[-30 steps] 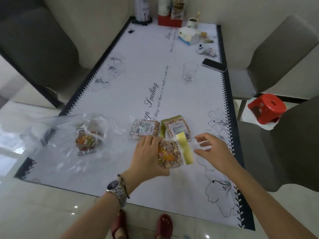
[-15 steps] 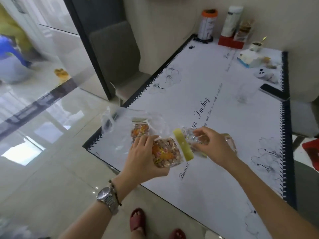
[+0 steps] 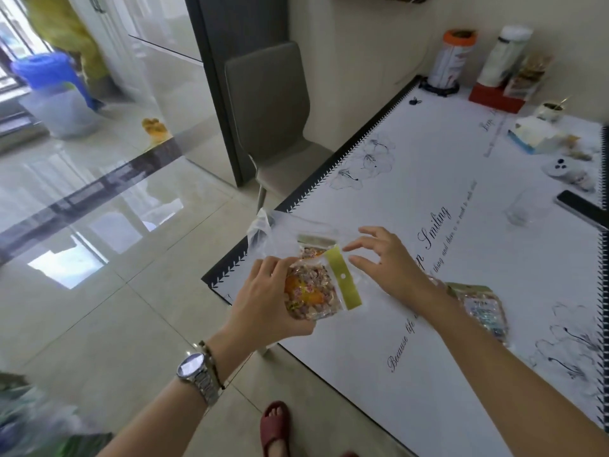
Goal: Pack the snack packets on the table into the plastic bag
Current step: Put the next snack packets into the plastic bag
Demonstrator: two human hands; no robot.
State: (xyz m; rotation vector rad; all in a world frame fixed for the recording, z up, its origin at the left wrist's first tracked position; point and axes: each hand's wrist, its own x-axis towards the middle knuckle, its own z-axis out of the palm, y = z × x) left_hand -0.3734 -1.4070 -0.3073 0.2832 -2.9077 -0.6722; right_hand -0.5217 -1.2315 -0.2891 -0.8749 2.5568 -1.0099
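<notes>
Counter [image 3: 461, 291] under both hands. Plastic bag [image 3: 283, 237] just beyond fingers, one packet [image 3: 314, 247] inside. Left hand [image 3: 267, 298] gripping snack packet [image 3: 309, 291]; right hand [image 3: 385, 262] fingers spread, empty. Spare packet [image 3: 482, 306] behind right wrist. Mid-insertion; next: open bag mouth, slide in.

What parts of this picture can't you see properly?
- Head view: the snack packet lying on the table is partly hidden by the right forearm.
- The packet inside the plastic bag is mostly covered by the packet in the left hand.
- Whether the right hand touches the bag: unclear.
- Packet label print: too small.
</notes>
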